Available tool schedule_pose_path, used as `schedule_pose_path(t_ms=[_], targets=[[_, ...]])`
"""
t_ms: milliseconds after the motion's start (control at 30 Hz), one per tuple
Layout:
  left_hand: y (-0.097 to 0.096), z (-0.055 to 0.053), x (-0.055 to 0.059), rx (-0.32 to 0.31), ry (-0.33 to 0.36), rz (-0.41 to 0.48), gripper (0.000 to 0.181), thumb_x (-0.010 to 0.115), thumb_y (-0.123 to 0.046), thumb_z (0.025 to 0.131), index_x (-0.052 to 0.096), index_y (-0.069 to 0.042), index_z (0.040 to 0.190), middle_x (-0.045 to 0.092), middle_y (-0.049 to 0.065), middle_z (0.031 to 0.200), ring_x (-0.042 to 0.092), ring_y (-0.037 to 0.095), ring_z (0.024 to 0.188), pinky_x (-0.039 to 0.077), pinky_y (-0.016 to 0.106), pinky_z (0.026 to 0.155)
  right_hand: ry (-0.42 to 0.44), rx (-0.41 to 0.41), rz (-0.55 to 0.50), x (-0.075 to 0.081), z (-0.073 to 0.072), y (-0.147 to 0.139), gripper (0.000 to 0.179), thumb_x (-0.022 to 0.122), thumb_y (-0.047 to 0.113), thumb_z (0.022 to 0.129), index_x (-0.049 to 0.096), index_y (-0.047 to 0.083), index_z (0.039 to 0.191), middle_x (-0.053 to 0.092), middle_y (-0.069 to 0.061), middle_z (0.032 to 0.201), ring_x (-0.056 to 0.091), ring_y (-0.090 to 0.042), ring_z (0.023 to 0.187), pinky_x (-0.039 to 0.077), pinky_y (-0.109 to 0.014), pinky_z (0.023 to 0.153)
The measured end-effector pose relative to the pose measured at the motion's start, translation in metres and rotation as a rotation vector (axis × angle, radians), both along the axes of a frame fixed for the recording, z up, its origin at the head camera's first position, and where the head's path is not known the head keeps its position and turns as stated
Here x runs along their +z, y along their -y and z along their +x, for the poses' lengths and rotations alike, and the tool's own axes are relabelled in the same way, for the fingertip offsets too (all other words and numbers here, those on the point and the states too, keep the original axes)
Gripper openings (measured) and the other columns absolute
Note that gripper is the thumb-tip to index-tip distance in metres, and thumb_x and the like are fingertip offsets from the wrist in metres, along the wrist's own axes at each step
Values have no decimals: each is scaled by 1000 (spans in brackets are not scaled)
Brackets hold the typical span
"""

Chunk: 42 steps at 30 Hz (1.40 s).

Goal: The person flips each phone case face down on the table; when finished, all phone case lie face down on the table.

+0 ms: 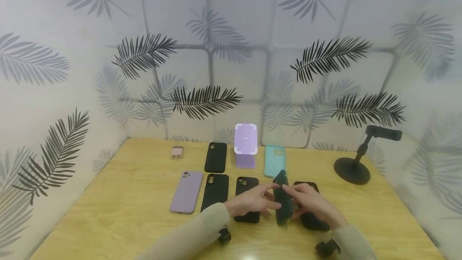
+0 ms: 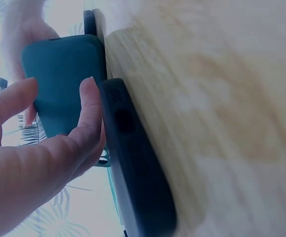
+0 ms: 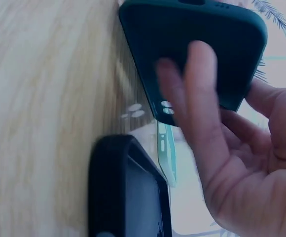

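A dark green phone case is held tilted on its edge between both hands, a little above the table. My left hand holds it from the left, thumb and fingertips spread across its back. From the other side my right hand holds it at the edge, with two blurred fingers in front of its hollow inside. A black phone case lies under the left hand. Under the right hand lies another black case, its inside facing up.
A lilac case and two black cases lie to the left. Behind stand a purple phone stand and a light blue case. A pink charger plug is far left; a black stand is at right.
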<state>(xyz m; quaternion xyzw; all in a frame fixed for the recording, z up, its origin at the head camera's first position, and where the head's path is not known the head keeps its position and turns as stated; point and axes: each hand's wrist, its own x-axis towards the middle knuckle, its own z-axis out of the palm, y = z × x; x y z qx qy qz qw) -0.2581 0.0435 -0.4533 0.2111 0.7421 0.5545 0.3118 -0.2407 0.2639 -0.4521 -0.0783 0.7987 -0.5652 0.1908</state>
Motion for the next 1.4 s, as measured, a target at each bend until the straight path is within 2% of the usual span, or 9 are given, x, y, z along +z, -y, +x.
schedule_pose_path(t_ms=[233,367,533,733,833,900,1033,1133,1400], targets=[[5,-2,-3,-21,-47,-36,52,69,-16,92,51,-9,140,52,23,138,69,28,97,59,40,79,-74,-197,84,-3,0,-1,62,67,25,95,45,-13,138,73,-20,102,71,-22,75,61,-37,60],[6,-2,-1,-19,-51,-41,51,68,-16,93,51,-7,140,49,25,141,69,29,101,59,39,81,-109,-229,179,-4,2,-1,56,70,17,91,48,-12,134,73,-23,97,71,-24,70,60,-38,56],[8,-1,0,-29,-58,-50,52,67,-16,93,50,-2,140,48,25,142,69,29,99,59,39,82,-175,-200,370,-3,5,2,40,73,13,88,63,-12,117,74,-17,85,69,-21,60,58,-34,49],[10,-3,3,-29,-68,-55,51,66,-16,94,50,2,139,48,24,143,67,30,106,58,39,85,-258,-156,489,0,4,7,16,75,14,86,72,-2,88,71,-10,69,64,-17,50,55,-31,45],[11,-3,5,-22,-57,-58,51,66,-17,95,50,4,138,49,24,142,67,30,106,58,41,87,-278,-140,545,1,2,9,16,75,17,87,72,4,78,66,-4,59,61,-15,46,53,-28,43],[12,-2,6,-18,-60,-72,51,66,-19,95,51,4,138,49,22,142,68,30,103,57,41,88,-283,-132,576,1,1,10,18,75,20,87,72,5,77,63,-2,54,59,-14,45,51,-27,42],[11,0,6,-18,-76,-108,52,67,-23,94,51,2,138,49,18,145,69,27,99,56,42,90,-267,-153,567,0,1,10,17,76,19,86,75,2,89,64,-2,56,61,-15,46,52,-28,42],[10,1,6,-7,-91,-111,53,67,-21,94,50,2,138,50,19,143,70,27,98,55,42,92,-261,-163,560,1,0,11,21,77,17,85,75,-1,95,66,-3,59,62,-15,47,53,-29,43],[15,-1,6,17,-92,-78,47,64,-10,94,50,6,137,53,24,138,69,33,100,55,43,92,-215,-159,561,1,-2,11,18,77,15,85,75,0,93,69,-5,64,64,-16,51,54,-29,45]])
